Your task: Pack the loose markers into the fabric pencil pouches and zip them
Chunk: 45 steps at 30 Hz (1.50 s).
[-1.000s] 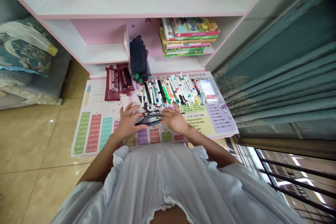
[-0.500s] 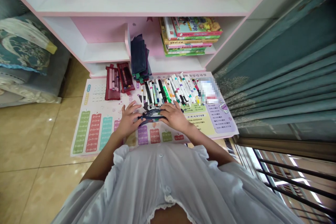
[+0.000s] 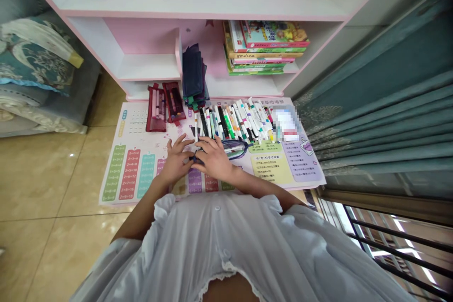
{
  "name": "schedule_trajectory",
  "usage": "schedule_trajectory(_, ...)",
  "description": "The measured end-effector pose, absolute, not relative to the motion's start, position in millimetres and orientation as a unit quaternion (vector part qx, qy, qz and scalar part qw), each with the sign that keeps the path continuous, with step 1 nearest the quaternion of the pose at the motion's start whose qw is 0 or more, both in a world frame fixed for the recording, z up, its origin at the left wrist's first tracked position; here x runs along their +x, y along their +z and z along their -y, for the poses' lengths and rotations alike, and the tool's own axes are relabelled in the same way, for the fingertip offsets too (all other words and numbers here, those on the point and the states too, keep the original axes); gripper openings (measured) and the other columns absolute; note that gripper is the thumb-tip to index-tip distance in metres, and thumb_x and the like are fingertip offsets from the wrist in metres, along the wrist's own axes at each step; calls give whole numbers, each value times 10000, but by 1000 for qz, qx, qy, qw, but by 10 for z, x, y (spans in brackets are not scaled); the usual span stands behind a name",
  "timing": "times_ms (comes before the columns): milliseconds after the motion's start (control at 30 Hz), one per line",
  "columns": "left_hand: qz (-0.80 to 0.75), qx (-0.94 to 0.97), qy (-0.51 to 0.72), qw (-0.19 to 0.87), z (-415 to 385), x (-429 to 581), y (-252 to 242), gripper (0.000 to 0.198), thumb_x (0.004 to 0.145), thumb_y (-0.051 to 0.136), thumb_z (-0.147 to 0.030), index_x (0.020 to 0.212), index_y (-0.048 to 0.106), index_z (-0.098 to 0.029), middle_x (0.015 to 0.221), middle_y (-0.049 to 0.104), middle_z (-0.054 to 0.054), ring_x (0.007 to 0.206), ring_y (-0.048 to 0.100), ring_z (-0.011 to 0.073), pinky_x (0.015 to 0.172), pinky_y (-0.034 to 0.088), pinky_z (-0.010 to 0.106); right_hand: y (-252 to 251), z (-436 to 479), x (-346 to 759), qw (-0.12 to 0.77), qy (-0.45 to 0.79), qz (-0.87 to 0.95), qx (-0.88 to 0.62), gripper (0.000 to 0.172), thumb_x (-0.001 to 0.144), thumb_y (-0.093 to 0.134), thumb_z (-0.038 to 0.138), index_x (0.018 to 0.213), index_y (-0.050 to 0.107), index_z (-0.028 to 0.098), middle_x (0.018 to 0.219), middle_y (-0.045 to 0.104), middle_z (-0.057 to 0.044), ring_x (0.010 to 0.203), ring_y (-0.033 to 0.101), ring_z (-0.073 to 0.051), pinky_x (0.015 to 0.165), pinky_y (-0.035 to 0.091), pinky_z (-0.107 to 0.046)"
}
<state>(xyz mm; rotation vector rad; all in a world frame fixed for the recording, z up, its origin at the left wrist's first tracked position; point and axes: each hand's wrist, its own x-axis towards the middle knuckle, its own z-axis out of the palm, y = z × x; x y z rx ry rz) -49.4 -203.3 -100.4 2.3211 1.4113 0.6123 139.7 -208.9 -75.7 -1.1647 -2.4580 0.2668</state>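
A dark blue mesh pencil pouch (image 3: 241, 146) lies on the desk in front of me, with white markers showing inside it. My left hand (image 3: 178, 159) pinches its left end between thumb and fingers. My right hand (image 3: 214, 158) is closed at the same end, close to my left fingertips, and covers the pouch's left half. What exactly the right fingertips grip there is hidden. Just beyond my hands, many loose markers (image 3: 231, 121) lie side by side in a wide row.
Two red pouches with pens, a left one (image 3: 152, 125) and a right one (image 3: 180, 115), lie at the back left. A stack of dark mesh pouches (image 3: 193, 73) leans by the shelf divider (image 3: 178, 52). Books (image 3: 265, 56) are piled on the shelf. A curtain (image 3: 382, 104) hangs right.
My right hand has slid left along the pouch toward my left hand, uncovering the pouch's right end. My left hand stays at the left end.
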Motion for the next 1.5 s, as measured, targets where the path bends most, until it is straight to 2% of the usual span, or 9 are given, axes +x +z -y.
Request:
schedule_trajectory(133,-496,820,225,175,2037,-511,-1026,115,804,627,-284,811,741,-267,1318,604,52,1423,334,309,1171,111,588,-738,2081,1385,195,114,875,-429,186,892,630,368,883,711,201,1234,642,-99,1313,428,-302,1112,242,-569)
schedule_trajectory(300,-487,822,239,173,2044,-512,-1012,144,833,641,-365,800,744,-269,1283,629,60,1414,349,309,1168,111,593,-707,2087,1421,212,128,867,-432,215,938,554,294,844,724,200,1194,661,-94,1291,454,-289,1093,276,-552)
schedule_trajectory(600,-496,816,224,195,2062,-495,-956,120,796,705,-385,762,751,-280,1236,651,48,1399,370,317,1169,115,590,-795,2044,1471,222,205,833,-463,191,891,584,233,781,735,192,1209,636,-85,1300,446,-281,1070,387,-489)
schedule_trajectory(867,-486,818,235,198,2066,-505,-963,112,794,715,-384,767,758,-284,1220,653,45,1390,377,324,1164,109,608,-756,2025,1484,190,233,826,-478,186,890,599,242,774,730,179,1233,617,-95,1341,408,-291,1120,349,-492)
schedule_trajectory(1500,-470,825,249,189,2075,-515,-991,142,806,709,-406,761,750,-278,1247,643,39,1400,359,322,1156,97,618,-787,2010,1575,210,234,823,-473,174,876,605,232,756,725,194,1196,627,-91,1302,436,-314,1086,364,-531)
